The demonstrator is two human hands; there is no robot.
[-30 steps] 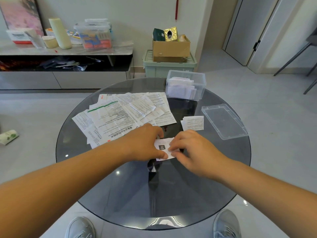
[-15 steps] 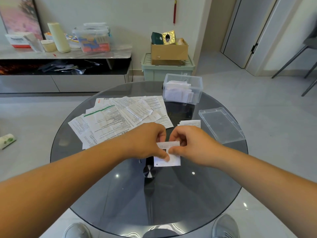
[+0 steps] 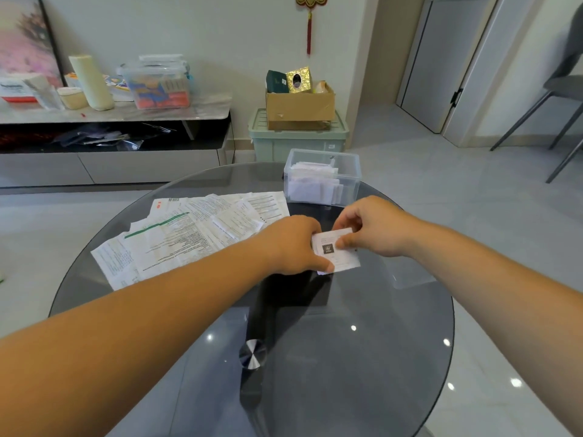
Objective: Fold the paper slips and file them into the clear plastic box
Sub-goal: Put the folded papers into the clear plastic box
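A small folded paper slip (image 3: 339, 258) with a dark square logo is held above the round glass table (image 3: 362, 357). My left hand (image 3: 291, 244) pinches its left edge and lower corner. My right hand (image 3: 375, 228) pinches its upper right part. Behind the hands stands the clear plastic box (image 3: 322, 176), open on top, with several folded white slips standing inside. A spread of unfolded printed paper sheets (image 3: 189, 234) lies on the table's left half, partly under my left wrist.
The box's clear lid (image 3: 413, 280) lies flat on the table, mostly hidden under my right forearm. Off the table are a green storage bin (image 3: 296, 140) with a cardboard box on it, a low cabinet at the left and a chair at the right.
Both hands have lifted the slip off the glass and carried it away from me toward the clear box. The small stack of folded slips at the right is now hidden behind my right hand.
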